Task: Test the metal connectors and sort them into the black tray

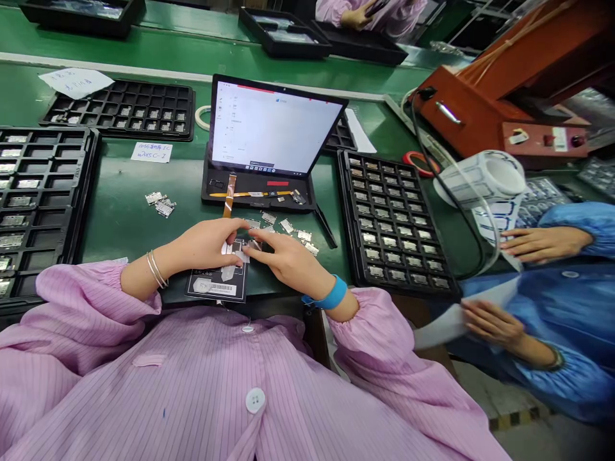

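Note:
A black circuit board (230, 289) with a barcode label and pieces of pale tape lies at the bench's front edge. My left hand (204, 246) rests over its left part, thumb and index finger apart. From the other side, my right hand (293, 264) pinches a small metal-cased module (254, 244) at the board's upper right. A flat orange ribbon cable (229, 195) runs from the board toward an opened tablet screen (273, 128) propped in a black casing (254, 203). Loose metal modules (287, 225) lie just beyond my right hand, with another small pile (163, 206) to the left.
Black compartment trays of modules stand left (86, 186) and right (343, 211); another tray (187, 121) lies behind. A black strip (327, 227) lies near the right tray. A co-worker in blue (542, 320) sits at right, near a label roll (480, 179) and orange machine (461, 121).

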Demonstrator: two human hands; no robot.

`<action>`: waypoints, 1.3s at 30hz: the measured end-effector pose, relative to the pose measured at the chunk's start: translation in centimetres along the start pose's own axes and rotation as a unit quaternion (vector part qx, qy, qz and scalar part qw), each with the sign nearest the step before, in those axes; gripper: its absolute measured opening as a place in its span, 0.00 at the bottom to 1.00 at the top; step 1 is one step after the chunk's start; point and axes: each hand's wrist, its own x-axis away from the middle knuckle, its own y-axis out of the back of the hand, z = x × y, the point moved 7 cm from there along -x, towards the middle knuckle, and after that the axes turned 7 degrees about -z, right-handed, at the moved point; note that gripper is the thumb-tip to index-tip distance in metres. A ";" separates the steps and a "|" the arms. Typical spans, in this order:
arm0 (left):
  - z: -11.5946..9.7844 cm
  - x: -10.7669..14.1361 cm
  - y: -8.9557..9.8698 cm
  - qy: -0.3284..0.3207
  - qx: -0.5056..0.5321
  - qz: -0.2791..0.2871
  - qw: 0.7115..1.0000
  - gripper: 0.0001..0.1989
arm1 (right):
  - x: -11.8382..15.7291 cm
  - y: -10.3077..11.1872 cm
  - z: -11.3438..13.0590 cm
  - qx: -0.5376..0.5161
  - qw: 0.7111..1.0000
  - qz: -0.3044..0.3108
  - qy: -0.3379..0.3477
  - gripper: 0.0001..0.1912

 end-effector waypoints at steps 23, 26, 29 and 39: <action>-1.0 -0.1 -0.6 0.082 0.266 -0.112 0.954 0.05 | 1.3 1.6 0.6 -0.204 0.890 -0.273 -0.302 0.08; -1.8 -0.1 -0.2 0.047 0.213 -0.119 0.969 0.03 | 1.2 1.3 0.0 -0.201 0.892 -0.240 -0.326 0.06; -1.5 0.1 0.7 0.045 0.187 -0.146 0.971 0.03 | 1.8 1.9 -0.7 -0.163 0.893 -0.251 -0.337 0.07; -1.1 -0.9 1.1 0.000 -0.067 -0.217 0.974 0.07 | 4.5 3.5 -2.6 -0.104 0.847 -0.359 -0.377 0.06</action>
